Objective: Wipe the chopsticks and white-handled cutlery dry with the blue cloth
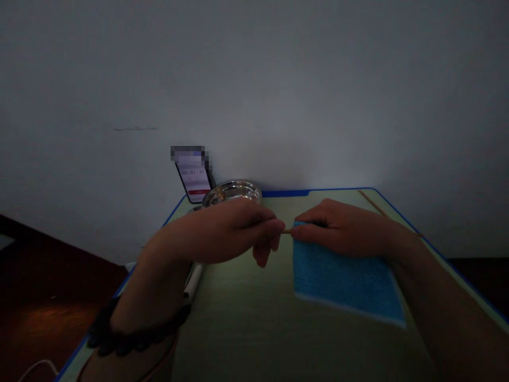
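Note:
My left hand (238, 233) is closed in a pinch over the middle of the table, its fingertips on the end of a thin stick (287, 231) that shows only briefly between the hands. My right hand (342, 228) is closed on the near corner of a blue cloth (342, 281), and the stick disappears under its fingers. The cloth hangs or lies spread below that hand, toward the table's right side. A dark bead bracelet circles my left wrist.
The pale green table (246, 323) has a blue rim. A shiny metal bowl (233, 192) stands at the far edge, with a phone (194, 178) leaning on the wall beside it. A white pen-like object (194, 284) lies under my left forearm. Another thin stick (371, 203) lies at the far right.

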Motion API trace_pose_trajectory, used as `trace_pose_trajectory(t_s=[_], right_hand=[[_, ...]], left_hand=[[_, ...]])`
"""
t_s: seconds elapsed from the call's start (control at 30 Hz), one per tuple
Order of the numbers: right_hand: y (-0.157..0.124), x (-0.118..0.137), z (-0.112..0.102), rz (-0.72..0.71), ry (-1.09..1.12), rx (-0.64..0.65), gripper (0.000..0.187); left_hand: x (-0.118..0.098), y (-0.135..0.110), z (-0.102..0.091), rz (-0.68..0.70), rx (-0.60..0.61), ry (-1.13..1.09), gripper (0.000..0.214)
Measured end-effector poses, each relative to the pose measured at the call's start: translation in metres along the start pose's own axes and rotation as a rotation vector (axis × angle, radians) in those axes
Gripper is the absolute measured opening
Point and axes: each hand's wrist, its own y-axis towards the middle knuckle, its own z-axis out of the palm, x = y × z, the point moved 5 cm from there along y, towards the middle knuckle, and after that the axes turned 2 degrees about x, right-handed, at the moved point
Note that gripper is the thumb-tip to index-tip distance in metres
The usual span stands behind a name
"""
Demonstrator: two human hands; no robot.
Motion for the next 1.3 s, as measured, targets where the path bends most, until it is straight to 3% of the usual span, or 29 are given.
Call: trace_pose_trajectory(t_s=[0.17,0.67,0.77,0.93,1.1,1.3], right_hand=[[0.002,-0.002,0.002,-0.023,-0.011,0.017,0.035],[0.008,-0.012,0.006,-0.046,-0.059,0.001,0.033],[0.012,-0.024,0.003,-0.018,-0.07,-0.105,0.033],[0.017,-0.043,0.0,0.058,0.069,-0.273,0.037],[0.022,-0.037,-0.012,0.046,0.245,-0.281,0.039],[0.049,-0.022,-0.035,-0.096,0.335,-0.267,0.031]], left_hand=[[0.001,-0.005,0.001,-0.013,0.059,-0.011,0.025],[0.009,0.005,0.002,-0.003,0.037,0.093,0.026],[0.016,0.016,0.0,0.024,-0.103,0.151,0.025],[0.022,0.026,-0.011,0.104,-0.481,0.139,0.022],[0.026,0.025,-0.017,0.083,-0.664,-0.053,0.021],[0.043,0.018,-0.02,0.072,-0.923,-0.359,0.012]])
